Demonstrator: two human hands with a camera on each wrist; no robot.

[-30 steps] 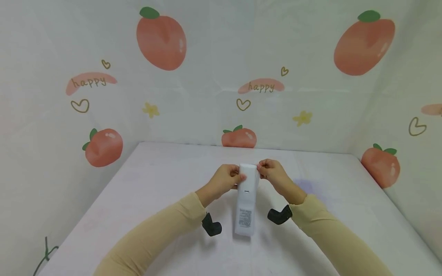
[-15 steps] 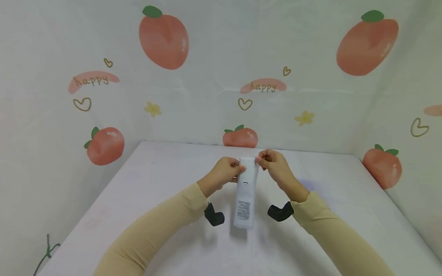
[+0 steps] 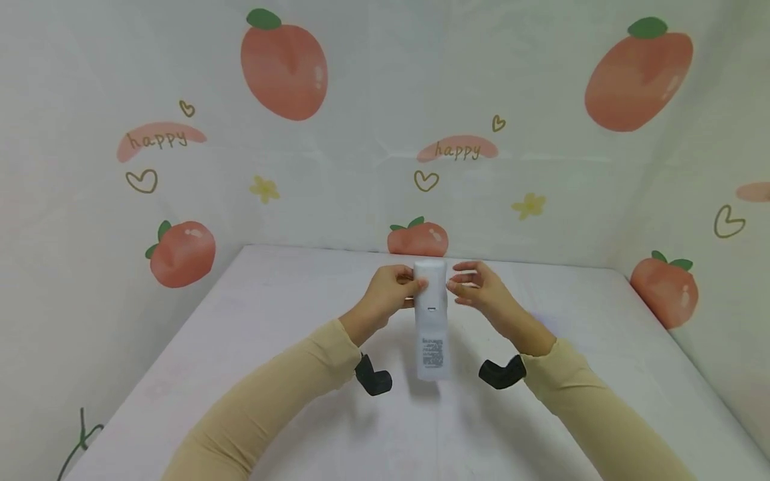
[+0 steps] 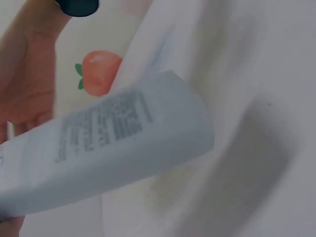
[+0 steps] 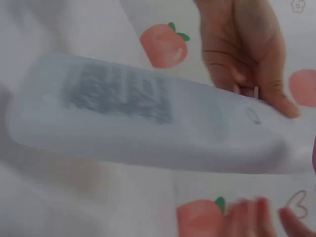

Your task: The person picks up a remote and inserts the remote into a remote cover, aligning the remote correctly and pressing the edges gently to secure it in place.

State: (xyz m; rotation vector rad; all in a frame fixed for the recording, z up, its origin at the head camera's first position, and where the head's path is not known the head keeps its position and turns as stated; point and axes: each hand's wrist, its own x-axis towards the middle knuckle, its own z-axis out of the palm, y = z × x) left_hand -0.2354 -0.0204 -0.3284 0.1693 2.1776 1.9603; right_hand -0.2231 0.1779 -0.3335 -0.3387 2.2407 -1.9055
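Note:
A white remote control [image 3: 430, 321], its back with a small latch slot and a grey printed label turned to the head camera, is held over the table with its long side pointing down. My left hand [image 3: 388, 290] grips its upper left edge, thumb across the back. Beside the upper right edge is my right hand [image 3: 481, 287], fingers spread and fingertips close to the remote. In the right wrist view the blurred right fingers [image 5: 247, 217] show below the remote, apart from it. The remote's front is hidden in all views.
A white table [image 3: 289, 300] lies beneath, with the remote's shadow on it. White cloth [image 3: 373, 80] printed with red fruit surrounds the back and sides. A green cord [image 3: 83, 437] hangs at the lower left. Black wrist mounts [image 3: 502, 373] jut below both sleeves.
The remote and left hand have moved up and away over the table. My right hand's fingers, earlier pinched at the remote's upper right edge, have spread and drawn slightly off.

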